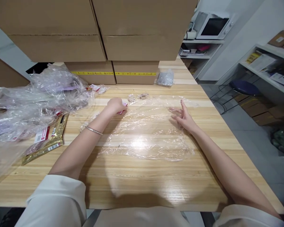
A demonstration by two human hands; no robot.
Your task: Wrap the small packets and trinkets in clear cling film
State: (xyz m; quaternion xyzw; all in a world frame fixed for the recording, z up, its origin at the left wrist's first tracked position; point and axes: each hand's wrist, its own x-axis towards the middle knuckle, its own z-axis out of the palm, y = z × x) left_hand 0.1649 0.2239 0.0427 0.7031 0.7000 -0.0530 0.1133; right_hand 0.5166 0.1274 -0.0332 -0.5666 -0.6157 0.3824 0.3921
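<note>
1. Wooden table point(210, 119): open wood along its near and right edges.
2. Four stacked cardboard boxes point(142, 47) behind; upper two cut off at top.
3. Heap of plastic bags point(54, 82), left, cut off, uncountable.
4. One clear plastic sheet point(142, 126), mid-table, outline faint.
5. Right hand point(185, 118): fingers spread, nothing seen held, over the sheet's right side; contact unclear.
6. Left hand point(115, 105): closed on one red-and-white card point(124, 104), partly hidden, by the sheet's left side.
7. Two small packets point(132, 99) just beyond.

— How does the plastic point(144, 135) lie?
— Clear and crinkled, spread across the middle of the frame, shining in its lower part.
— And the card point(125, 104)?
— Red and white, slanted, partly hidden, just left of centre.
</note>
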